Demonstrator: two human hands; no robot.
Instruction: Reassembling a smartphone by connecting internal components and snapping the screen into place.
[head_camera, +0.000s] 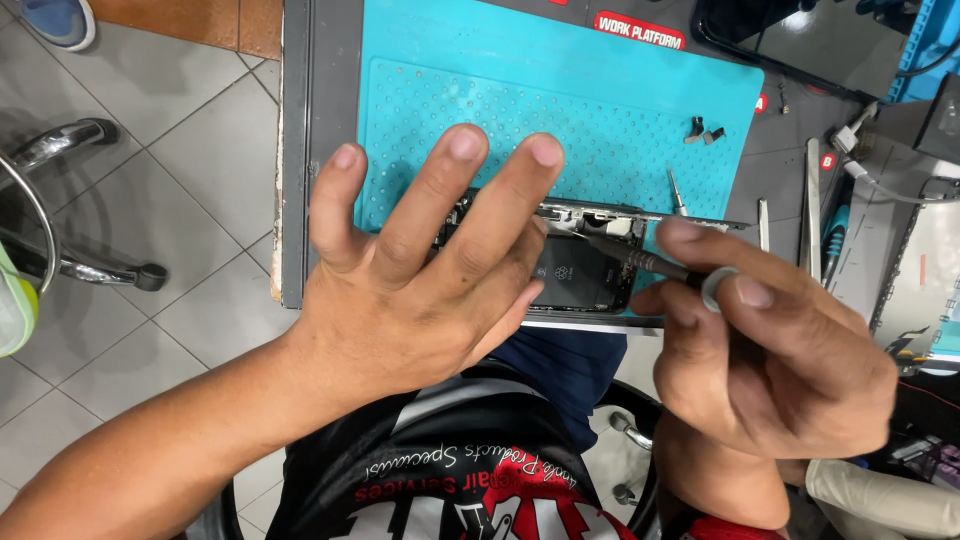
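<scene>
My left hand (420, 270) lies spread flat, fingers released, pinning the opened phone (585, 265) at centre frame on the teal mat (560, 110). My right hand (770, 350), lower right, pinches a screwdriver (640, 258), tip inside the phone.

Matt teal rubber mat (560, 110), dimpled, beyond the fingertips; screwdriver (640, 260) of dull knurled metal between the right hand's (770, 350) fingers; glossy dark phone interior (580, 270) under the left hand (420, 290).

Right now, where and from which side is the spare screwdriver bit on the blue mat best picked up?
Pinch the screwdriver bit across its thin shaft near the middle, coming from above: it lies flat and alone on the mat, clear of the opened phone.
</scene>
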